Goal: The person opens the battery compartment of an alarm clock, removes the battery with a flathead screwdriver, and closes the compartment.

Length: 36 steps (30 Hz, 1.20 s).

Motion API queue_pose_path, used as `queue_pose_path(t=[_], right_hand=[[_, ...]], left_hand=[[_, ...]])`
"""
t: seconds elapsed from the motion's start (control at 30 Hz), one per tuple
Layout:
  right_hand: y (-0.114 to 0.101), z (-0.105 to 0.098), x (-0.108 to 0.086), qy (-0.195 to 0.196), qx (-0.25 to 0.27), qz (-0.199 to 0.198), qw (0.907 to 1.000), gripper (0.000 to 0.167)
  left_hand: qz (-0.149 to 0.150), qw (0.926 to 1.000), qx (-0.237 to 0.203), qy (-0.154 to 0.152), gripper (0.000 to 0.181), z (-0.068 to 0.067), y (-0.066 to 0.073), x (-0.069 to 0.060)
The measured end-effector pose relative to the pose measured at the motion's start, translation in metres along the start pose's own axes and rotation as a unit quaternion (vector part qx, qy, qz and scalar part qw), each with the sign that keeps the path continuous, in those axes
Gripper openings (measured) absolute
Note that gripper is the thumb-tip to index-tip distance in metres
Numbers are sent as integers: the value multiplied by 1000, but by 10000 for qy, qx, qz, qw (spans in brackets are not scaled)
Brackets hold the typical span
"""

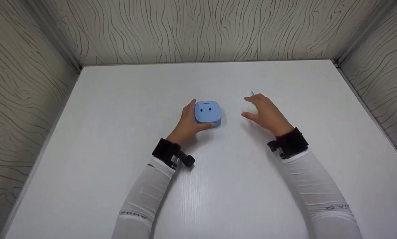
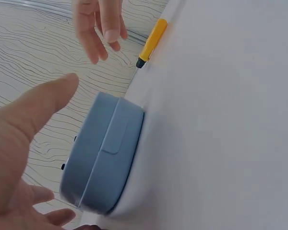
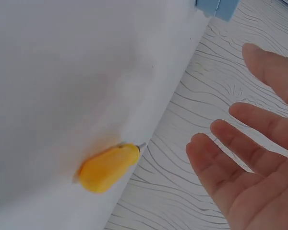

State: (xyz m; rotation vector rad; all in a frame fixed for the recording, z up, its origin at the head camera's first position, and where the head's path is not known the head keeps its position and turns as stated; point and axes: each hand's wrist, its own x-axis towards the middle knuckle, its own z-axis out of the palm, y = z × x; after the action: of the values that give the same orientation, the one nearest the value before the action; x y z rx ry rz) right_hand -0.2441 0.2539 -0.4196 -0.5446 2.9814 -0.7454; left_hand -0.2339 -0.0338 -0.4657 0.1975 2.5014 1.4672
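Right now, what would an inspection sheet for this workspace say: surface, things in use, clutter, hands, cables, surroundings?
Surface: white table, bearing both things below.
Things in use: blue box with two dark dots on top; yellow-handled tool lying on the table.
Clutter: nothing seen.
Left hand: thumb and fingers spread about the blue box; contact unclear.
Right hand: fingers apart, holding nothing, near the yellow-handled tool.
Cables: nothing seen.
Surroundings: wood-grain-patterned panels behind and at both sides.

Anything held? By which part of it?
Nothing held. The left hand is open beside the box, thumb clear of it; the right hand is empty.
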Motion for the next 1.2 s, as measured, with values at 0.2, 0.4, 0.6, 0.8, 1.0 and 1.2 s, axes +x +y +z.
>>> queue_pose_path(t=[0.2,0.4,0.6,0.8,1.0,1.2], right_hand=[[-15,8,13,184,398,-140,9989,48],[-32,12,27,275,727,-288,9966,34],[-48,19,43,97,912,-385,9950,31],[-57,28,55,-206,920,-327,9950,32],[-65,36,62,-337,942,-321,9945,32],[-75,43,67,-469,615,-287,9966,31]], left_hand=[[46,9998,-105,152,115,14,5,1],[-95,9995,-87,301,111,17,4,0],[145,9994,-30,324,105,17,1,-1],[348,9985,-264,318,99,19,-2,-2],[584,9973,-259,363,97,23,-4,-2],[698,9966,-254,364,96,22,-6,-2]])
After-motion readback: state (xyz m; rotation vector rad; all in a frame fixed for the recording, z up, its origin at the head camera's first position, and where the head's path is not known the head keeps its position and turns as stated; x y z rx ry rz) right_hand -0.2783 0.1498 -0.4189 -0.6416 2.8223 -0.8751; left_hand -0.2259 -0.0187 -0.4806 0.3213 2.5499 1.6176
